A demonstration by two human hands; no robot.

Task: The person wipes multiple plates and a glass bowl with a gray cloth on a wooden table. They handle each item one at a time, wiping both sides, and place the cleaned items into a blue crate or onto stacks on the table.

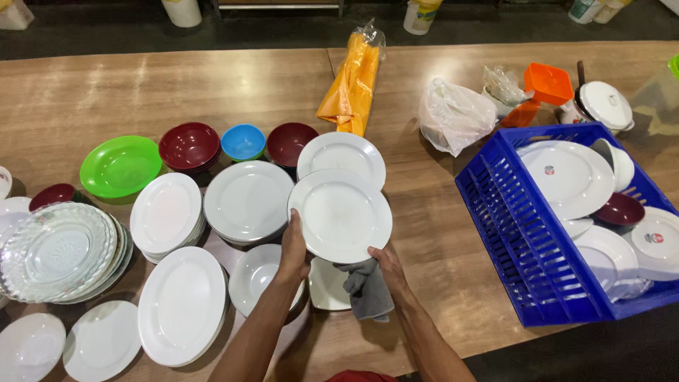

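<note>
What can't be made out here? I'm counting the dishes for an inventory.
Head view only:
- Stacked white plates: the top one hides how many lie beneath.
- Blue crate: the dishes overlap, and the right frame edge cuts some off.
- Square white dish: partly under the held white plate and grey cloth.
- Orange bag: contents unclear.

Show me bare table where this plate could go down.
Bare wooden table lies between the round white plate in both hands and the blue plastic crate. The far-left tabletop beyond the green plastic bowl is bare too. The near-left side is crowded with dishes.
</note>
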